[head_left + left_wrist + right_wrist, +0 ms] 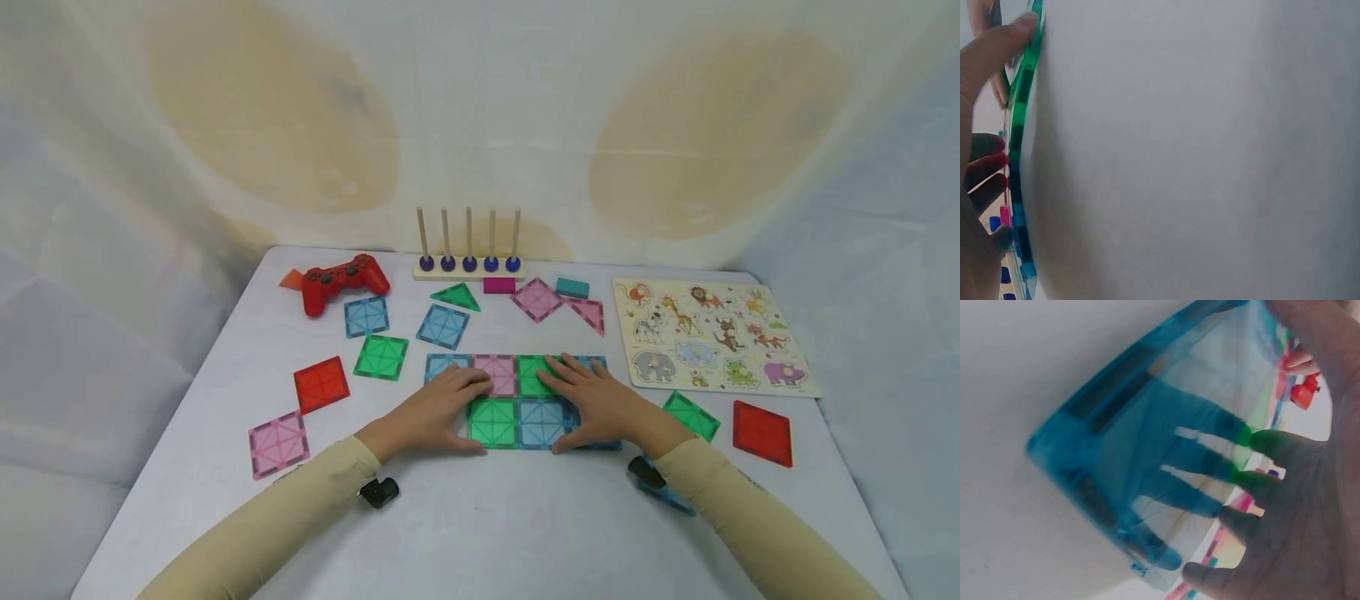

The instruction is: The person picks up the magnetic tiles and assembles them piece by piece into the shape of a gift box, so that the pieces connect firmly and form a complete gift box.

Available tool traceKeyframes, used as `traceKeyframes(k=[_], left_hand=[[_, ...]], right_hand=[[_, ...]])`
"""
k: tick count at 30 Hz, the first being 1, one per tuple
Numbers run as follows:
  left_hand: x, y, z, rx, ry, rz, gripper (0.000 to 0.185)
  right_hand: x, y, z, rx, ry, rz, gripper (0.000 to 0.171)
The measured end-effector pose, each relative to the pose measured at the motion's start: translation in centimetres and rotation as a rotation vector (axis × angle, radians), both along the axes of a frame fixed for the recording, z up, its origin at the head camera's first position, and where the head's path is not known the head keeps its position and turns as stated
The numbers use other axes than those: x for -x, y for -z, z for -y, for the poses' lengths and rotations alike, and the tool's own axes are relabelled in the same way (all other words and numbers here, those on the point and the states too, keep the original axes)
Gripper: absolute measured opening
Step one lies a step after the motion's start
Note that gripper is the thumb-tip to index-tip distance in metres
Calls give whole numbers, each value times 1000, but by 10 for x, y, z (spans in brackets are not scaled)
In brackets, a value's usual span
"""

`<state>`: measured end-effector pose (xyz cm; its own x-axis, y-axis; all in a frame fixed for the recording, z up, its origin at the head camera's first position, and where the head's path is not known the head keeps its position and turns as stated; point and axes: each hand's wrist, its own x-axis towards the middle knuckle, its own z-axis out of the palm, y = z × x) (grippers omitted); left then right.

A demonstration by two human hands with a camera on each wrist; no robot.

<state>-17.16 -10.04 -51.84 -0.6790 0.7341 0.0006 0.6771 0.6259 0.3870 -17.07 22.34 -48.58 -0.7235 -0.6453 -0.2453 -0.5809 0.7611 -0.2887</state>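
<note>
Several translucent magnetic tiles lie edge to edge in two rows, among them a pink tile [495, 375], a green tile [493, 422] and a blue tile [542, 421]. My left hand [435, 412] is at the left end of the rows. Its thumb touches the green edge [1019, 115] in the left wrist view, and its fingers reach over the tiles. On the right end rests my right hand [600, 404], fingers spread across the green and blue tiles, thumb near the front edge. A blue tile [1116, 444] fills much of the right wrist view. Both hands partly cover the tiles.
Loose tiles lie left, including a red tile [322, 384] and a pink tile [278, 444]. Behind are a red game controller [343, 282] and a peg stand [469, 271] with blue beads. An animal puzzle board [712, 337] and another red tile [762, 432] lie right.
</note>
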Motion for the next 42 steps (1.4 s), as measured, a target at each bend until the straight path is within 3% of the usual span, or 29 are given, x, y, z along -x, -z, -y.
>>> traceKeyframes(k=[4, 10, 13, 17, 23, 30, 42], left_hand=[[13, -4, 10, -10, -86, -7, 84], [49, -11, 31, 8, -262, -66, 65], [65, -14, 40, 42, -325, -59, 60], [83, -16, 47, 87, -350, -16, 64], [103, -17, 51, 131, -310, 82, 74], [112, -18, 52, 161, -313, 45, 82], [109, -22, 59, 112, -418, -33, 85]], right_hand=[[0, 0, -1, -22, 11, -3, 116], [-1, -1, -4, -11, 18, -4, 115], [-2, -2, -5, -1, 15, -1, 115], [-2, -2, -5, 9, 12, 0, 114], [-2, 3, -7, 23, 8, -6, 114], [-3, 4, -9, 33, -3, -31, 113], [-2, 2, -8, 23, -1, -14, 114]])
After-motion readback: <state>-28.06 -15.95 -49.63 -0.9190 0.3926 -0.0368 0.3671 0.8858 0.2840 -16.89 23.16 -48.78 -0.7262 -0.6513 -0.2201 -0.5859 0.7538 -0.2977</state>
